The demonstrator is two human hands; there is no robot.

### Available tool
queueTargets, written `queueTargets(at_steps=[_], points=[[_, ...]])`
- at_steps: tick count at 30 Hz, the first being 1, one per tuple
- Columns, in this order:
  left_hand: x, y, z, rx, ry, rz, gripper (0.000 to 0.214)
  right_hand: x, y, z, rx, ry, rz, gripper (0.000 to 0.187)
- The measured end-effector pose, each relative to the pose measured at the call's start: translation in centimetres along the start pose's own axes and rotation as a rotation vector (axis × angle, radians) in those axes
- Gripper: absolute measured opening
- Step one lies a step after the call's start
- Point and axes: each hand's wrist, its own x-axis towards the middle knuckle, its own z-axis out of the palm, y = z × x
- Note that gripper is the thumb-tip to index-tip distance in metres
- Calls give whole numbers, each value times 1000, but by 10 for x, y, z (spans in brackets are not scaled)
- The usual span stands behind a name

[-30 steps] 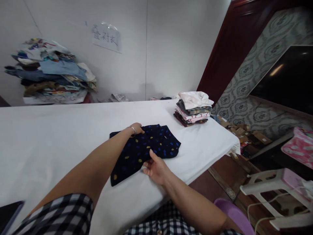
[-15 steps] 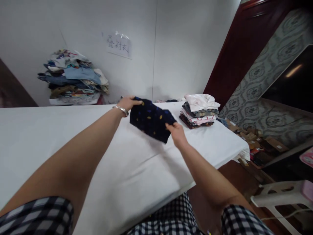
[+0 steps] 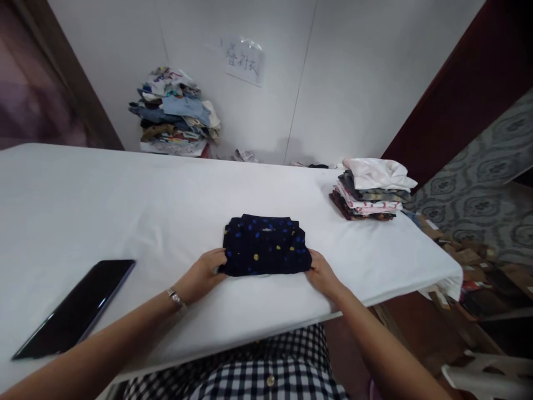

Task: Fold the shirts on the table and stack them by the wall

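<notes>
A folded dark navy shirt (image 3: 265, 245) with blue and yellow dots lies flat on the white table (image 3: 125, 200), close to its near edge. My left hand (image 3: 204, 273) grips the shirt's near left corner, fingers curled round the fabric. My right hand (image 3: 322, 273) grips the near right corner the same way. A bracelet shows on my left wrist.
A black phone (image 3: 75, 308) lies on the table at the near left. A stack of folded clothes (image 3: 370, 189) sits at the table's far right. A big heap of clothes (image 3: 175, 111) stands against the back wall. Boxes clutter the floor at right.
The shirt was lifted off the table, folded over in the air, and now lies flat as a compact rectangle. Both hands came back toward me to its near corners.
</notes>
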Motion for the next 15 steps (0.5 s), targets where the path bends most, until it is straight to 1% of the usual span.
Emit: queueTargets(at_steps=[2,3,4,5,7,9,10,11,13,15], points=[[-5,2,2,-36,2,-17,15,-3,-5,-1,66,-2,78,24],[-5,3,0,-60,1,-52,15,-2,-8,-3,136,-6,126,24],[-4,4,-3,-94,2,-105,19,-1,-11,-7,229,-10,187,25],[-3,4,-7,-141,5,-175,29,1,-12,-11,336,1,263,28],[1,4,-12,-263,28,-336,54,7,-14,-18,523,93,445,38],[9,2,-13,-337,71,-473,66,14,-13,-19,597,224,607,51],[14,1,-12,-329,87,-523,68,18,-12,-17,576,271,652,56],[18,1,-10,-285,101,-558,66,23,-10,-13,513,288,665,59],[26,1,-4,-120,111,-587,58,31,-8,-4,272,257,602,61],[30,1,2,67,106,-577,53,36,-6,4,-28,206,494,57]])
